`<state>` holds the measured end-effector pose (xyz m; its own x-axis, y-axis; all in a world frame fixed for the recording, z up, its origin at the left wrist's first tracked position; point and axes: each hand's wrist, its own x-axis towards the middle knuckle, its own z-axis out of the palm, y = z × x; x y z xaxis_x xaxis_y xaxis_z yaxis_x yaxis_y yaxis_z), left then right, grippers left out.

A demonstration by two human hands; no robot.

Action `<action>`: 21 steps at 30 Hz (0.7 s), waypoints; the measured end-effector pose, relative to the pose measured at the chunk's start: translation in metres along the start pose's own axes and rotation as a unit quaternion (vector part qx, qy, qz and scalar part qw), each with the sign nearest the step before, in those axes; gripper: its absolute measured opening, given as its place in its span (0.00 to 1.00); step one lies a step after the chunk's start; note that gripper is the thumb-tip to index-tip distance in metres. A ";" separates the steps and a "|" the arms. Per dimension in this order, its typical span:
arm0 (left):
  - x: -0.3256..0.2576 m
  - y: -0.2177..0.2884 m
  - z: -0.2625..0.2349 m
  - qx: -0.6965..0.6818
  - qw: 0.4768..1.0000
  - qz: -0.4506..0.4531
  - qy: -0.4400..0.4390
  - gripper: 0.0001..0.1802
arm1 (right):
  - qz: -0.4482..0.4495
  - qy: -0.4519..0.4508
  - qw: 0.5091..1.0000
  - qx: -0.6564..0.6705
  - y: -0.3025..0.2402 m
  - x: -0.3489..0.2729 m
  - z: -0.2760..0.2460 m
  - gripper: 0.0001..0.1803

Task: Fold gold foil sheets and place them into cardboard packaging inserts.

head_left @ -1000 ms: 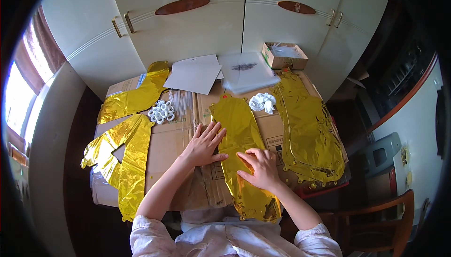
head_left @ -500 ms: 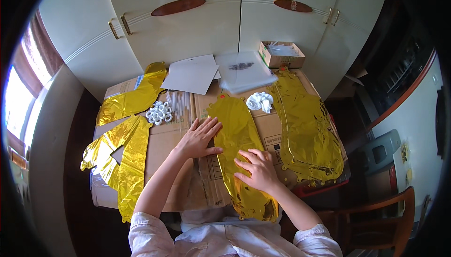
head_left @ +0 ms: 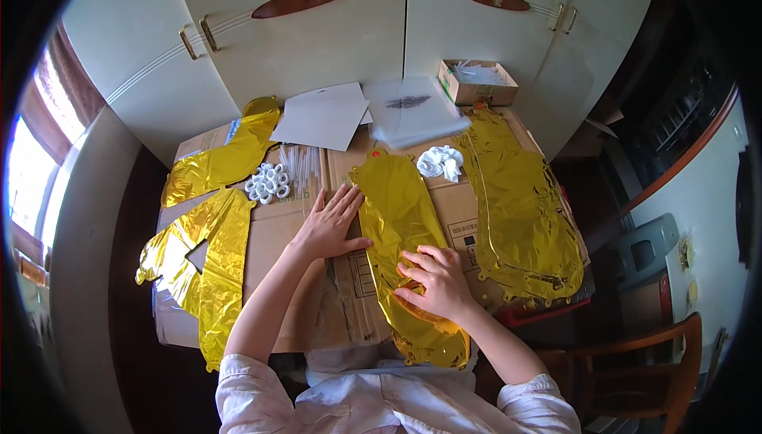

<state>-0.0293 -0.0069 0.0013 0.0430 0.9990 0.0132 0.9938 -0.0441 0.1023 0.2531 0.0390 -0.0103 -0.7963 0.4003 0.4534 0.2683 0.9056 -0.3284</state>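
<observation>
head view: i judge the foil balloon (head_left: 401, 220) light, slippery, crinkly; both hands' fingers spread flat, right hand (head_left: 435, 282) pressing it, left hand (head_left: 332, 226) at its edge.

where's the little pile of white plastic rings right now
In the head view the white plastic rings lie on the cardboard left of centre, just beyond the left hand, beside a bundle of clear straws.
</observation>
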 end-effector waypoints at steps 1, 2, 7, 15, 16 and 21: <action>0.000 0.001 -0.001 0.005 1.000 0.001 0.001 0.59 | -0.001 0.000 1.000 0.001 0.000 0.000 0.000 0.22; 0.000 0.001 -0.003 0.003 1.000 0.001 -0.005 0.60 | 0.002 -0.003 1.000 0.003 0.000 0.000 0.000 0.23; 0.000 0.007 -0.010 0.012 0.999 0.002 -0.029 0.64 | 0.006 -0.010 1.000 0.003 0.001 0.000 0.000 0.25; -0.002 0.009 -0.010 0.020 0.999 0.001 -0.037 0.68 | -0.111 -0.096 0.989 -0.033 -0.022 0.016 -0.009 0.22; 0.000 0.009 -0.010 0.024 0.999 0.006 -0.031 0.69 | -0.146 -0.108 0.983 -0.026 -0.023 0.017 -0.009 0.22; 0.001 0.010 -0.009 0.031 0.999 0.009 -0.031 0.69 | -0.173 -0.187 0.967 0.019 -0.020 0.011 -0.001 0.22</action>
<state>-0.0203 -0.0067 0.0113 0.0645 0.9968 -0.0476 0.9972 -0.0626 0.0406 0.2397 0.0258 0.0024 -0.9770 -0.0114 0.2127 -0.0644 0.9676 -0.2443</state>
